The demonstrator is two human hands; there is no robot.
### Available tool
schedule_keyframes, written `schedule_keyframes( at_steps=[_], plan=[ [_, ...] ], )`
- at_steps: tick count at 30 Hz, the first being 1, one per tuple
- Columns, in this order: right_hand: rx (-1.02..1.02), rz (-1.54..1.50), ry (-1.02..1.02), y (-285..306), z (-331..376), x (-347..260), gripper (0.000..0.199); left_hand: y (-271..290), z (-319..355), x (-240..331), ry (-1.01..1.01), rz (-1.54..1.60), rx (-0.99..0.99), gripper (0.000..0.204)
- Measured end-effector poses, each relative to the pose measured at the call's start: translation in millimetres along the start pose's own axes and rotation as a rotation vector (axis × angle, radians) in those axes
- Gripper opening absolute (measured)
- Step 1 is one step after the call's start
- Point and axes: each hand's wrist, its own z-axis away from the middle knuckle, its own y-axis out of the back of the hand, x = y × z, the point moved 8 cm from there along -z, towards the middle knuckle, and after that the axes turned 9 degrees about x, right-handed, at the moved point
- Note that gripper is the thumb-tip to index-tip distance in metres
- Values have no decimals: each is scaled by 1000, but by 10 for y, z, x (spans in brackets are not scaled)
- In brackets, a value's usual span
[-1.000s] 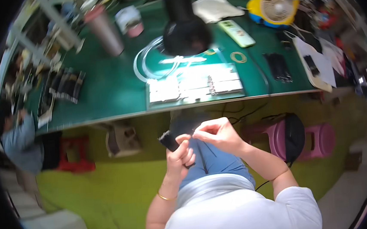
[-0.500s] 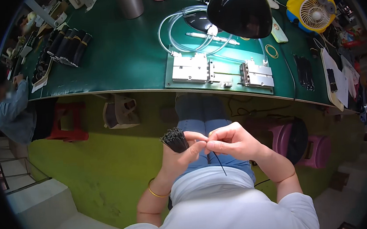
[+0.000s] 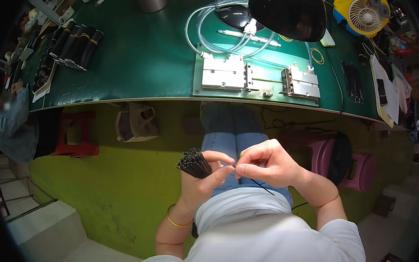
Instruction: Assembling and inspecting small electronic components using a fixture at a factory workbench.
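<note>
Above my lap, my left hand (image 3: 201, 176) is closed round a thick bundle of thin black strands (image 3: 194, 163), whose cut-looking ends fan out at the upper left. Its thumb and forefinger reach toward my right hand (image 3: 267, 165). That hand pinches a single black strand (image 3: 262, 185), which hangs down and to the right over my white shirt. The fingertips of both hands nearly meet, and the strand's upper end is hidden among them. A metal clamping fixture (image 3: 259, 81) with two silver blocks lies on the green table edge ahead.
A black lamp (image 3: 288, 9) lights the fixture and its coiled clear tubes (image 3: 201, 28). Black bundles (image 3: 77, 45) lie at the table's left; loose black strands (image 3: 352, 83) and a yellow fan (image 3: 363, 10) are at the right. Purple stools (image 3: 337, 163) stand below. A person (image 3: 14, 121) sits far left.
My left hand and its bundle have shifted slightly left. The single strand has swung to a flatter slant, its lower end now further right. The table appears slightly shifted as my view moved.
</note>
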Motion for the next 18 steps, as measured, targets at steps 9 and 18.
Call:
schedule_keyframes(
  at_steps=[9, 18],
  plan=[
    [13, -2, 15, 10, 1, 7, 10, 6, 27, -31, 58, 42, 13, 8],
    [164, 12, 135, 364, 20, -59, 11, -114, -100, -165, 146, 126, -15, 12]
  ],
)
